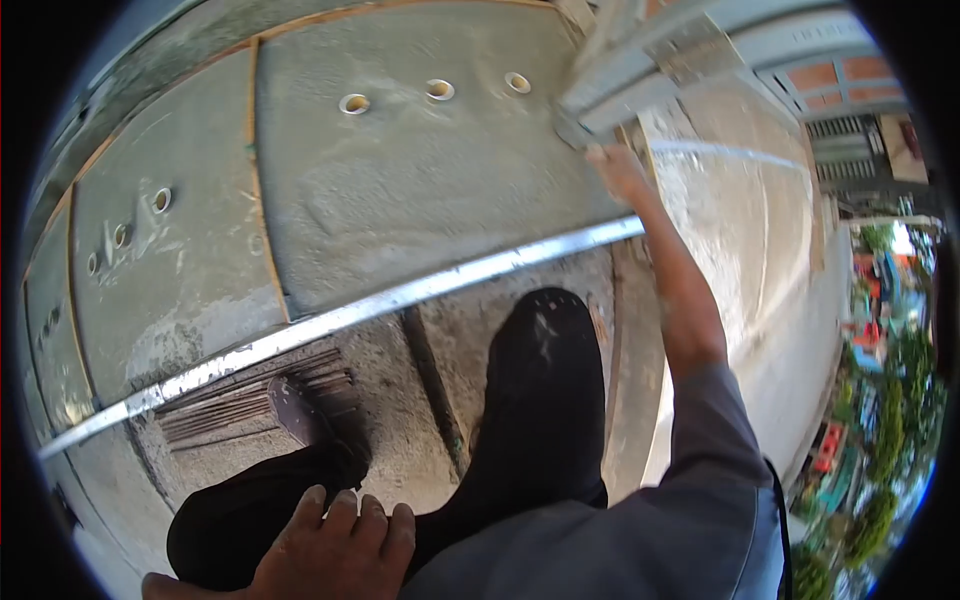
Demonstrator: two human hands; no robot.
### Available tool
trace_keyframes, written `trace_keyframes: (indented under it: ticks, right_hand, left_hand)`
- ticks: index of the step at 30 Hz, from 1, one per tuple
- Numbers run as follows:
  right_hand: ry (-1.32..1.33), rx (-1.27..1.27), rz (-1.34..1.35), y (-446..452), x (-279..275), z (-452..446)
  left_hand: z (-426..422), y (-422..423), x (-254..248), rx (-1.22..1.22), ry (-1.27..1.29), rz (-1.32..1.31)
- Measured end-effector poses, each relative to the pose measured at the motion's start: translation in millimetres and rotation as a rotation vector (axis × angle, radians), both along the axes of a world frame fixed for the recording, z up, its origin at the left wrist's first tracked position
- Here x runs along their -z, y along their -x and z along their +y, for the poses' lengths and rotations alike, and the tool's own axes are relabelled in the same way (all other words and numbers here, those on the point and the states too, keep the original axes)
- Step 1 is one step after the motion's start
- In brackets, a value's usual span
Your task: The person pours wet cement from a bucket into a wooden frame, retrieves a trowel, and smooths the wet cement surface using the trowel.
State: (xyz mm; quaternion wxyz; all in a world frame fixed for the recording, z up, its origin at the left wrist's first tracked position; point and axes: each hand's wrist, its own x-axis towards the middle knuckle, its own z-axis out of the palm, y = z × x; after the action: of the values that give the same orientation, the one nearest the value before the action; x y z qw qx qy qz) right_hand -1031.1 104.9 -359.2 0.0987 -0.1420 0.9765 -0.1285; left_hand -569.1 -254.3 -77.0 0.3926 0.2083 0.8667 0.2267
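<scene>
My right hand point(620, 172) is closed at the right end of a wet grey concrete panel point(420, 180). It appears to grip a trowel point(572, 130), whose grey blade shows just past the fingers; the handle is hidden. My left hand point(335, 550) lies on my thigh with fingers extended, holding nothing. A long shiny metal straightedge point(400, 295) runs along the near edge of the panels. Three round pipe openings point(439, 90) stand in the panel's surface.
Thin wooden strips point(260, 170) divide the panels. Several thin rods point(225, 405) lie on the rough ground beside my shoe point(300, 412). My dark-trousered leg point(545, 390) is close to the straightedge. Grey beams point(690, 60) rise at upper right; a pale slab point(740, 200) extends right.
</scene>
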Motion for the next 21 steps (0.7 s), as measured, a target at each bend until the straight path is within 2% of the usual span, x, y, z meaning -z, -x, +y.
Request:
trace_keyframes:
  ticks: [2,5,8,9,12,13,16,17,21]
  right_hand:
    - [-0.001,0.183,-0.163,5,-24,-16]
    - [0.054,0.212,-0.256,-48,-75,-13]
    - [-0.028,0.173,-0.186,-52,-62,28]
    - [-0.029,0.113,-0.162,-37,-40,46]
    - [-0.049,0.283,-0.267,-39,-65,37]
    - [-0.014,0.269,-0.284,-53,-81,31]
    - [0.096,0.185,-0.174,-58,-64,61]
    - [-0.015,0.226,-0.318,-46,-58,68]
    - [-0.107,0.172,-0.349,-51,-126,47]
  left_hand:
    - [4,4,2,0.002,-0.002,-0.009]
    - [5,8,2,0.024,0.029,0.012]
    - [7,10,3,0.030,0.037,0.048]
    - [9,10,4,0.043,0.027,0.060]
    - [9,16,7,0.005,-0.035,0.044]
    - [10,18,7,0.008,0.011,0.057]
    - [15,23,6,0.021,0.088,0.069]
    - [15,24,5,0.035,0.073,0.049]
    - [10,23,26,0.154,-0.049,0.178]
